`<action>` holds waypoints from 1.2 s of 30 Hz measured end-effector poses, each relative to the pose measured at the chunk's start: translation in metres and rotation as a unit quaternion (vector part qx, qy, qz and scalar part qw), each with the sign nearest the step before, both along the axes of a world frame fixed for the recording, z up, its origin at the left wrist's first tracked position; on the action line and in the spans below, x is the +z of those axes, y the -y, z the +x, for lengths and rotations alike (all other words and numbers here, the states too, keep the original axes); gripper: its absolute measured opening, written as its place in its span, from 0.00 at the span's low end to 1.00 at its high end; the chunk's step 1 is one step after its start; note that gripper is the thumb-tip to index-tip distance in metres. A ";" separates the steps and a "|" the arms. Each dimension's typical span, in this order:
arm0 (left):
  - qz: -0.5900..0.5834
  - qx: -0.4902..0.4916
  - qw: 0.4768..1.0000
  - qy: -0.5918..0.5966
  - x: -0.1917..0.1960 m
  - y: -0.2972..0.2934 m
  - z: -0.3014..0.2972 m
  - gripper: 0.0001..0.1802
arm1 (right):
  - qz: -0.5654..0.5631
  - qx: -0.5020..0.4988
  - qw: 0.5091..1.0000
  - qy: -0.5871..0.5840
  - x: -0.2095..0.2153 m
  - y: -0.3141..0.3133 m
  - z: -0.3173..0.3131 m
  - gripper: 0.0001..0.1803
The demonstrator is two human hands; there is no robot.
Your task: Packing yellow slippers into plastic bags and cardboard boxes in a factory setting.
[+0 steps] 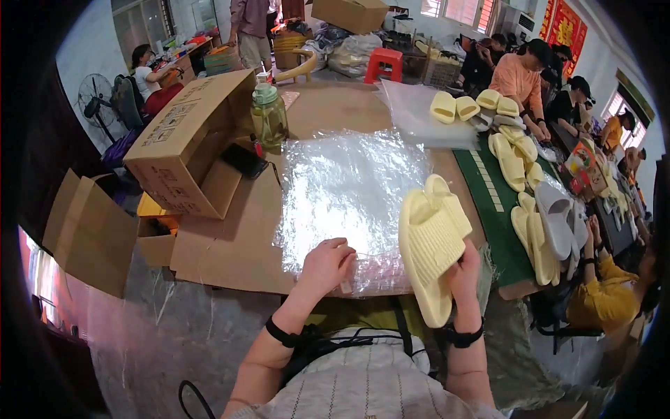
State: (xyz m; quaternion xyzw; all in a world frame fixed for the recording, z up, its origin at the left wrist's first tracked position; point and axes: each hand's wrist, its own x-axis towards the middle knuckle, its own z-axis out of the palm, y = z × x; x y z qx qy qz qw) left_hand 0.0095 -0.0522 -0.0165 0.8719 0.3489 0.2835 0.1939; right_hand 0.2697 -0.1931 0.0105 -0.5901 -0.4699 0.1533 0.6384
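My right hand (464, 274) is closed round the side of a pale yellow slipper (434, 244), holding it upright above the table's right front edge. Part of what looks like a second slipper shows behind its top end. A stack of shiny transparent plastic bags (349, 192) lies flat on the cardboard-covered table in front of me. At the near edge of the bags, my left hand (326, 267) has its thumb and fingers pinched on the plastic. The slipper overlaps the right side of the bags in view.
An open cardboard box (185, 146) lies on its side at left, near a phone (244, 160) and a green bottle (269, 119). More yellow slippers (509, 164) and grey slippers (555, 216) rest on a green belt (481, 181) at right. Several people work beyond it.
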 end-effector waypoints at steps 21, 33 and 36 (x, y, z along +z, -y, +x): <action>-0.120 -0.087 0.988 0.037 0.001 0.000 0.005 0.11 | -0.184 0.233 0.952 0.078 0.025 0.055 -0.039 0.24; -0.206 -0.164 0.963 -0.060 0.016 -0.030 0.002 0.21 | -0.074 0.010 0.997 0.034 0.025 -0.026 0.017 0.22; -0.272 -0.189 0.942 -0.046 0.025 -0.050 0.003 0.21 | -0.119 0.005 0.992 0.045 0.015 -0.058 0.026 0.21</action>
